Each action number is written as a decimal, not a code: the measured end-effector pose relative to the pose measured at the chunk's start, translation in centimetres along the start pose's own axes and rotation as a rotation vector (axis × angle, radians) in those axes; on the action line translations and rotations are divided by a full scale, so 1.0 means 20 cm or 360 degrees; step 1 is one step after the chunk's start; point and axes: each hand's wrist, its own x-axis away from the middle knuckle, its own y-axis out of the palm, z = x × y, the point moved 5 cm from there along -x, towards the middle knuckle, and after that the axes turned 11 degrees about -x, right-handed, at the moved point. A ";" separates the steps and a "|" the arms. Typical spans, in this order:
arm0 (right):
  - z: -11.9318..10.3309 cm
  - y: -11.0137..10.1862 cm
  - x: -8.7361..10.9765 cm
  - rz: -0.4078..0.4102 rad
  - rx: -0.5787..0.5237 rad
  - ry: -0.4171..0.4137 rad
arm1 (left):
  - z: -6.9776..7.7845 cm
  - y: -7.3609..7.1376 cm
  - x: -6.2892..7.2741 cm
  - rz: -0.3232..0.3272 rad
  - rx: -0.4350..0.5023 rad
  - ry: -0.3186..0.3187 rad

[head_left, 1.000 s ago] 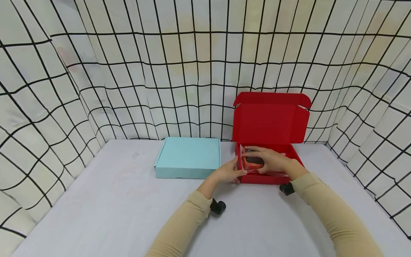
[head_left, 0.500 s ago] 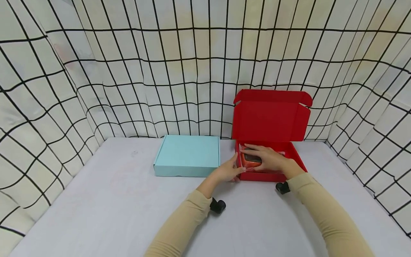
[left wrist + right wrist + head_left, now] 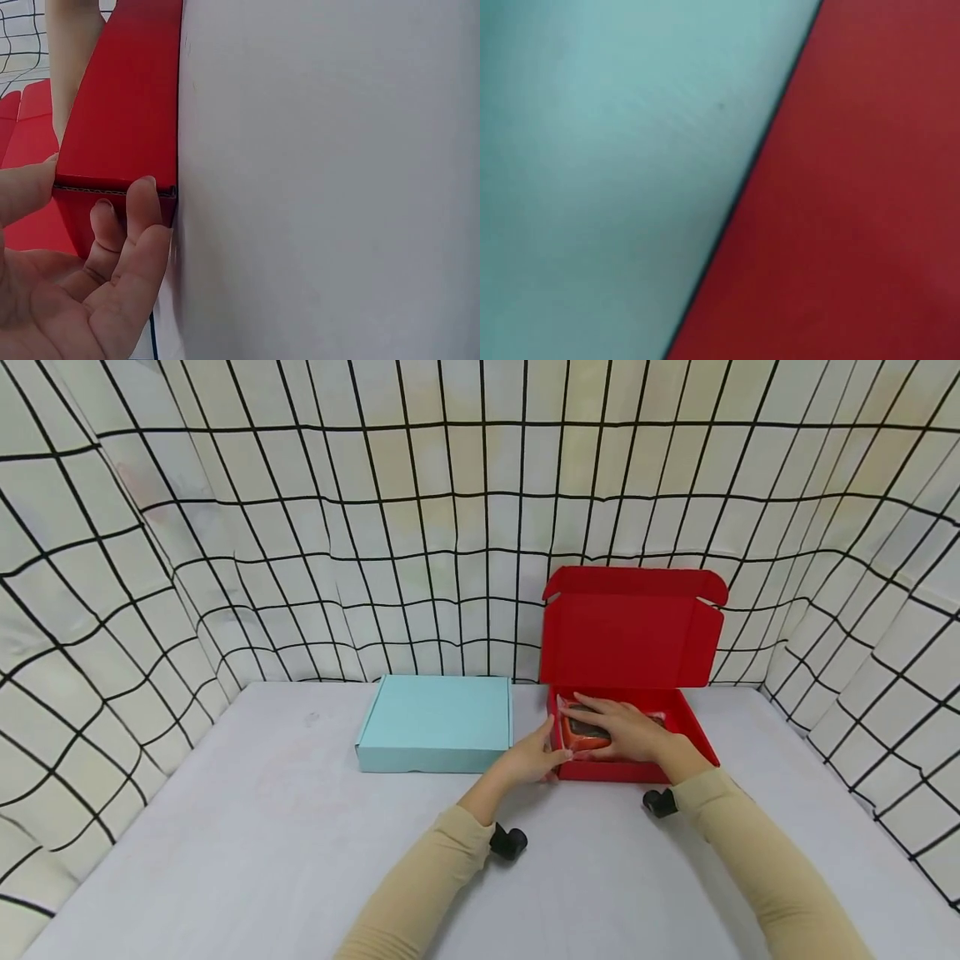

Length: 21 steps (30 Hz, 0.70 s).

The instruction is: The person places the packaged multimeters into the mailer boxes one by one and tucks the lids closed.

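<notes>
Orange packet (image 3: 583, 743), dark on top, lay in the red box (image 3: 618, 772) under the right hand (image 3: 637, 732), whose grip I couldn't tell; the left hand (image 3: 528, 759) pinched the box's corner.

Orange packet (image 3: 583, 741) slightly lower in the red box (image 3: 618, 772).
Over the last second, the packet under the right hand (image 3: 628, 732) has sunk a little; that hand has lowered with it, its thumb now nearer the left hand (image 3: 527, 761).
</notes>
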 end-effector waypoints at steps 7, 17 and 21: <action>0.01 -0.03 0.07 0.0033 -0.0018 0.0044 | 0.02 -0.01 -0.01 0.0047 -0.0094 0.0029; 0.04 -0.11 0.17 0.0038 -0.0107 0.0180 | 0.06 -0.04 0.02 0.0048 -0.0139 0.0043; 0.05 -0.16 0.22 0.0143 -0.0129 0.0212 | 0.07 -0.08 0.02 0.0023 -0.0139 0.0086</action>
